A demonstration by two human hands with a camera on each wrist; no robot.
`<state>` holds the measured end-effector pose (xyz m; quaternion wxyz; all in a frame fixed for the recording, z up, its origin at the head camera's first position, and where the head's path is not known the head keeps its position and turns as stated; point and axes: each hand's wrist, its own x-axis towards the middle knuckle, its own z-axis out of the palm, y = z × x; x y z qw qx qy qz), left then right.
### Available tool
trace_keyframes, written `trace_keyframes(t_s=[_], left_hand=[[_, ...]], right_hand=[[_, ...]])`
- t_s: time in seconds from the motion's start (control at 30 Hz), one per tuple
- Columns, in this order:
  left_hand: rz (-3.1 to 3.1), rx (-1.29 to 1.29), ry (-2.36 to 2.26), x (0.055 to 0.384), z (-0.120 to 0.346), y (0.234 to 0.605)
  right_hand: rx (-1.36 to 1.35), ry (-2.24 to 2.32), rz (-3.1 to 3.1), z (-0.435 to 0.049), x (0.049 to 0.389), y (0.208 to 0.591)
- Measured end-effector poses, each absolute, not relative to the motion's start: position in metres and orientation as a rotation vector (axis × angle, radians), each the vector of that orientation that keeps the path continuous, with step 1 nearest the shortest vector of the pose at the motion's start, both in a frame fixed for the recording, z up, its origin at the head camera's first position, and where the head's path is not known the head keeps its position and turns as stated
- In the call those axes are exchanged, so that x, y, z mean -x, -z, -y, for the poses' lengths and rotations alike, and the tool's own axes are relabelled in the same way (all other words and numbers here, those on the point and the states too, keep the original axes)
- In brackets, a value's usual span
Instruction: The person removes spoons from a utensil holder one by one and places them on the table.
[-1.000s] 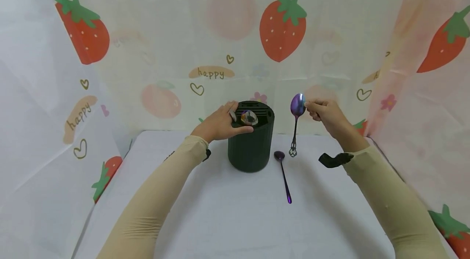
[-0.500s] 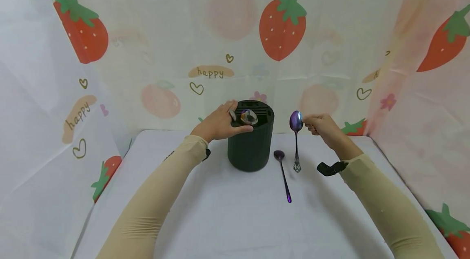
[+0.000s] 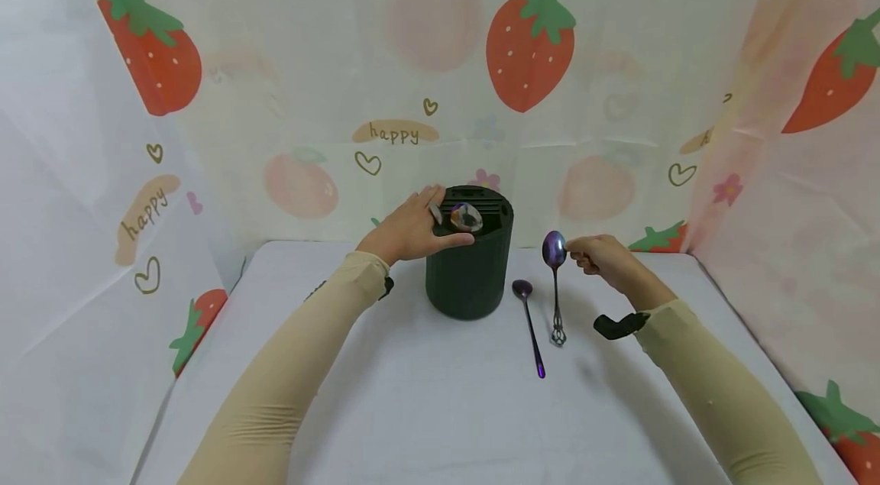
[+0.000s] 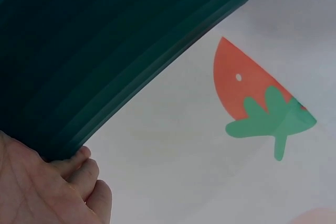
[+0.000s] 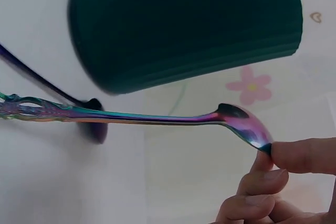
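My right hand pinches the rim of a spoon's bowl between thumb and fingertips. That spoon is iridescent purple-blue, with an openwork handle end; in the head view it hangs bowl up, handle pointing down over the table. Just left of it, a long-handled dark purple spoon lies on the cloth. The dark green ribbed utensil holder stands upright, its top slotted. My left hand grips the holder at its upper left, thumb across the front near the rim. A shiny spoon bowl sticks out of its top.
A second metal utensil head shows at the holder's top beside the left fingers. White cloth covers the table. Behind it hangs a pale curtain printed with strawberries. A black strap sticks out from the right sleeve.
My right hand has come down with the spoon, so the handle's end is lower, close over the cloth beside the lying spoon. The left hand and the holder stay put.
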<state>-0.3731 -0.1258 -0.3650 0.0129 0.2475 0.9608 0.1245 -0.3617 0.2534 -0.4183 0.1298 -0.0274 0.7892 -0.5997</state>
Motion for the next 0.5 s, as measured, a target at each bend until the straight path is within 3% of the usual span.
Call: trace_keyframes(t_s=[0.5], left_hand=[[-3.002,-0.759,-0.376,0.374,0.124,0.367]], right_hand=[[0.061,1.660,-2.273,-0.260,0.369,0.452]])
